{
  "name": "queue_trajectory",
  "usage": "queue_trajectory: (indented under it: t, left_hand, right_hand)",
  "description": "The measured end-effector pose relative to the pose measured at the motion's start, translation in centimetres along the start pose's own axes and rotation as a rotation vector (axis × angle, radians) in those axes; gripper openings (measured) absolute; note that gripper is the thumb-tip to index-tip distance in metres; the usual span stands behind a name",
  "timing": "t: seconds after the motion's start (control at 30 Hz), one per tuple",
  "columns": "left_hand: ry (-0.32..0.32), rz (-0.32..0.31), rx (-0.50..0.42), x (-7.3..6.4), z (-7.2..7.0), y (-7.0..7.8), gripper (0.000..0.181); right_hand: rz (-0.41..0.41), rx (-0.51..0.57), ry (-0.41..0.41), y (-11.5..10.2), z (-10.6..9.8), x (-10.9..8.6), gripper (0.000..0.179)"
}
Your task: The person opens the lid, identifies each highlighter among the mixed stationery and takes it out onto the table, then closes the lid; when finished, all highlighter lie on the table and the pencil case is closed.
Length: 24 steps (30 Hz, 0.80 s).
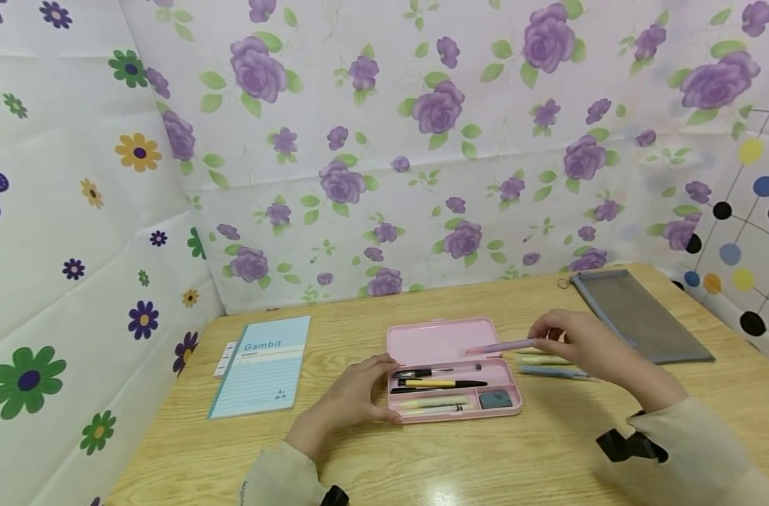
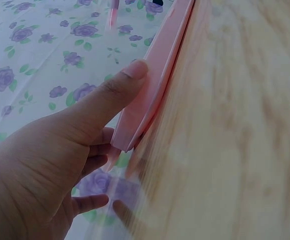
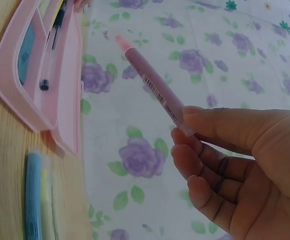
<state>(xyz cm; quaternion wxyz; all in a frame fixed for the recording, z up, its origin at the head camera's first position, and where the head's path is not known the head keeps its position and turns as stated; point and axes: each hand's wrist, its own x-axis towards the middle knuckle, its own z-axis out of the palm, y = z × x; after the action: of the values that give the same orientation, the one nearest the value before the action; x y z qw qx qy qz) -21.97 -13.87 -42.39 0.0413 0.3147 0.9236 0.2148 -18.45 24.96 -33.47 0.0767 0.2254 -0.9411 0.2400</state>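
Note:
A pink pencil case (image 1: pixel 455 414) lies with its lid (image 1: pixel 444 339) folded back. My left hand (image 1: pixel 353 393) holds its left end, thumb along the front wall and fingers at the back corner. Over the lid's right side, my right hand (image 1: pixel 574 341) pinches a purple highlighter (image 3: pixel 157 85) by one end, its pink tip pointing left. Inside the case are a black pen (image 1: pixel 412 374), a yellow-and-black pen (image 1: pixel 444 384), pale highlighters (image 1: pixel 431 403) and a dark eraser (image 1: pixel 495 399). A blue highlighter (image 3: pixel 33 195) and yellowish ones (image 1: pixel 543 359) lie under my right hand.
A light blue notebook (image 1: pixel 264 369) lies at the left with a white card (image 1: pixel 224 358) partly beneath it. A grey mesh pouch (image 1: pixel 644 316) with a blue edge is at the back right. Flowered cloth (image 1: pixel 359 140) hangs behind the wooden table (image 1: pixel 384 464).

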Motion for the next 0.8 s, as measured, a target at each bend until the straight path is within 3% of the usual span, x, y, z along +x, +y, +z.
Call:
queue_trajectory:
  t: [0.37, 0.8]
  left_hand:
    - [-0.006, -0.013, 0.004, 0.0, 0.1, -0.1, 0.092]
    - [-0.009, -0.010, 0.010, 0.0, -0.1, -0.1, 0.092]
  right_hand:
    - [0.069, -0.006, -0.003, 2.2, -1.3, -2.2, 0.007]
    - [0.092, -0.031, 0.040, 4.6, -1.8, -4.4, 0.006]
